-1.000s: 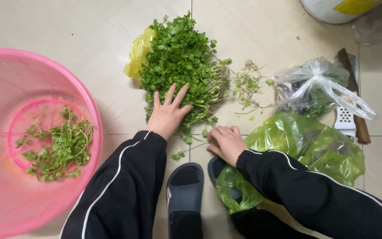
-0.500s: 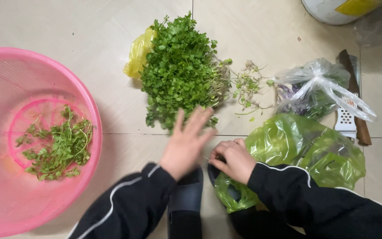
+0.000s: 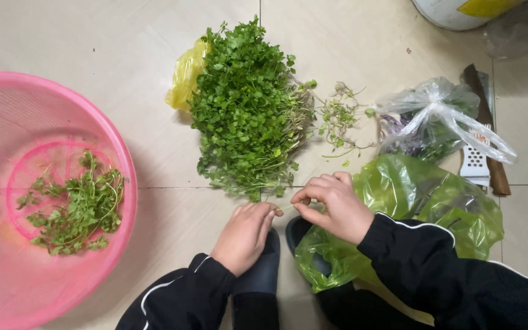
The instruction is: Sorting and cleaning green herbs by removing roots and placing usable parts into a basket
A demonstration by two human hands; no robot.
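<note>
floor (image 3: 93, 36): pale tiles under me, smooth, with a soft sheen and thin grout lines.
basket (image 3: 123, 183): pink plastic, fine mesh wall, slightly glossy rim.
pile of greens (image 3: 245, 116): leafy, matt, thin pale stems at one end.
yellow bag (image 3: 184, 73): thin plastic film, crinkled, shiny.
green bag (image 3: 423, 195): translucent plastic, wrinkled and glossy, beside my right hand (image 3: 331, 208).
clear bag (image 3: 435, 116): see-through plastic, knotted, creased.
my sleeves (image 3: 435, 269): black cloth, matt, white piping on the one at my left hand (image 3: 242, 235).
slipper (image 3: 264, 275): dark, matt, rubbery-looking.
</note>
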